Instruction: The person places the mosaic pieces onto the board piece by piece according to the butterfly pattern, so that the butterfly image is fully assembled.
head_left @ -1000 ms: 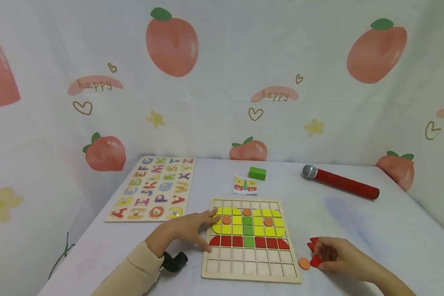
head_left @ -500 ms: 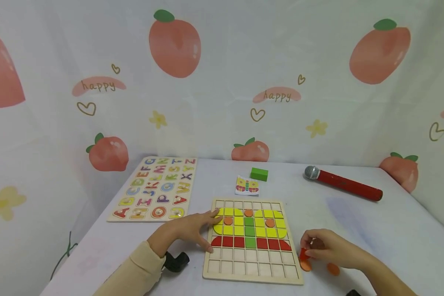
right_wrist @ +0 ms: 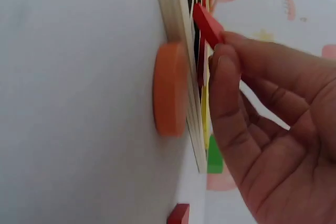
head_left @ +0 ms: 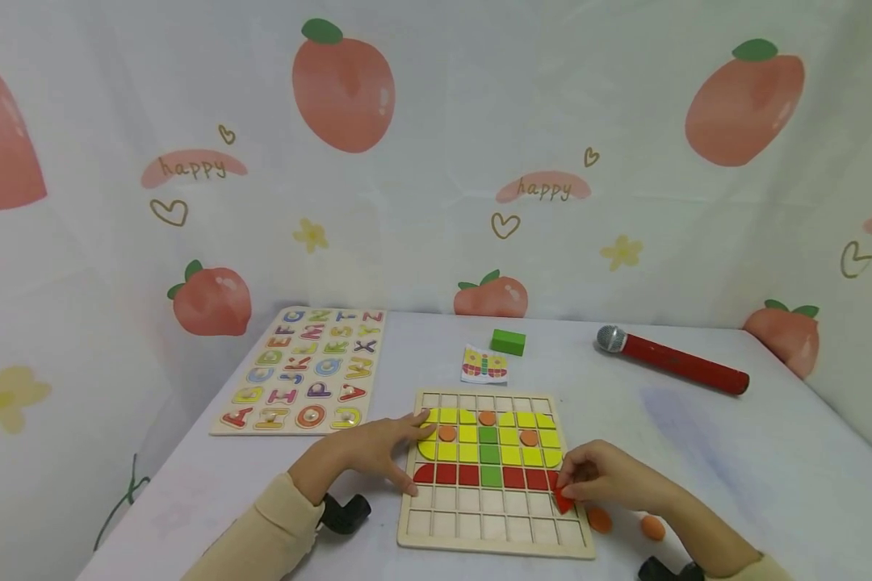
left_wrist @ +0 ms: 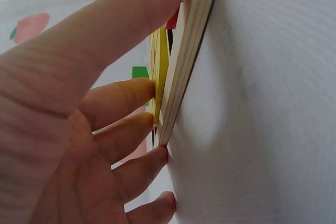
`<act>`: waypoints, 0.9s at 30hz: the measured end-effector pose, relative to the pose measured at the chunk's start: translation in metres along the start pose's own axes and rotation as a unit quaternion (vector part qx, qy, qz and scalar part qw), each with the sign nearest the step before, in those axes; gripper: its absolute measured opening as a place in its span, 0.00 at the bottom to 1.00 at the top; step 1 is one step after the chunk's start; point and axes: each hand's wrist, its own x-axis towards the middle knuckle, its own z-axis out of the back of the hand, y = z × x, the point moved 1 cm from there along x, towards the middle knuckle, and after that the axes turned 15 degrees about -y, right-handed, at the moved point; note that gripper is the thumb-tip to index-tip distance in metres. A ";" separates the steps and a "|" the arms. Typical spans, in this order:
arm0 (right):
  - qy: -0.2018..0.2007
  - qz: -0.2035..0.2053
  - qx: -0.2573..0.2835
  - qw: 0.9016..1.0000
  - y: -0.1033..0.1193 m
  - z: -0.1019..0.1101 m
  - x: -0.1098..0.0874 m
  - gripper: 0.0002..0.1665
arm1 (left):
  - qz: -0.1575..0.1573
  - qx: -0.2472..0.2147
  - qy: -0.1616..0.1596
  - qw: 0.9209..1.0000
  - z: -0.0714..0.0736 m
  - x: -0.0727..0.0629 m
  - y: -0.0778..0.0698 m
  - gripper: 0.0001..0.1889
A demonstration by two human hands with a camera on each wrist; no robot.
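Note:
A wooden grid board (head_left: pixel 468 502) lies on the table, with yellow tiles (head_left: pixel 533 457), a row of red tiles (head_left: pixel 468 474), a green column (head_left: pixel 489 454) and several orange discs (head_left: pixel 528 438) set in it. My left hand (head_left: pixel 374 448) rests on its left edge; in the left wrist view the spread fingers (left_wrist: pixel 126 98) touch the rim and a yellow tile. Between thumb and forefinger, my right hand (head_left: pixel 614 476) pinches a red tile (right_wrist: pixel 207 24), held tilted at the board's right side below the red row. That tile's full outline is partly covered by fingertips.
Two loose orange discs (head_left: pixel 599 520) lie right of the board. Another red piece (right_wrist: pixel 178 213) shows low in the right wrist view. Behind are a butterfly pattern card (head_left: pixel 484 365), a green block (head_left: pixel 509 342) and a red microphone (head_left: pixel 683 365). An alphabet board (head_left: pixel 298 371) lies left.
My right hand has picked a red tile from beside the board and carried it left, over the board's right side. A second orange disc has come into sight. The left hand stays put.

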 end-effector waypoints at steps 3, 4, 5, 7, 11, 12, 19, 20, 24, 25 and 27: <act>-0.011 -0.004 -0.010 1.000 0.001 -0.002 0.000 0.10 | 0.002 0.005 -0.003 1.000 0.000 0.000 0.001 0.46; -0.015 -0.007 -0.013 1.000 0.001 -0.003 0.000 0.10 | 0.002 0.005 -0.003 1.000 0.000 0.000 0.001 0.46; -0.020 -0.010 -0.020 1.000 0.001 -0.003 0.000 0.10 | 0.000 0.005 -0.003 1.000 0.000 0.000 0.001 0.46; -0.028 -0.009 -0.030 0.999 0.001 -0.003 -0.001 0.10 | 0.000 0.004 -0.002 1.000 0.000 0.000 0.001 0.46; -0.037 -0.016 -0.047 0.998 0.001 -0.004 -0.001 0.10 | -0.008 0.004 -0.002 1.000 0.001 0.000 0.000 0.46; -0.038 -0.016 -0.051 0.998 0.002 -0.003 -0.001 0.11 | -0.009 0.004 -0.002 1.000 0.001 0.000 0.000 0.46; -0.046 -0.001 -0.058 0.997 0.003 0.000 -0.004 0.09 | -0.008 0.000 0.000 1.000 0.000 0.000 0.001 0.46; -0.050 -0.002 -0.056 0.997 0.003 0.002 -0.005 0.09 | -0.008 0.001 0.000 1.000 0.000 -0.001 0.001 0.46; -0.074 -0.027 -0.045 0.996 0.004 0.011 -0.010 0.11 | -0.009 0.004 0.001 1.000 0.000 0.000 0.001 0.46; -0.078 -0.037 -0.041 0.995 0.004 0.014 -0.012 0.12 | -0.008 0.003 0.001 1.000 0.000 -0.001 0.000 0.46; -0.084 -0.056 -0.031 0.994 0.003 0.018 -0.017 0.13 | -0.005 0.003 0.001 1.000 0.001 -0.001 0.000 0.46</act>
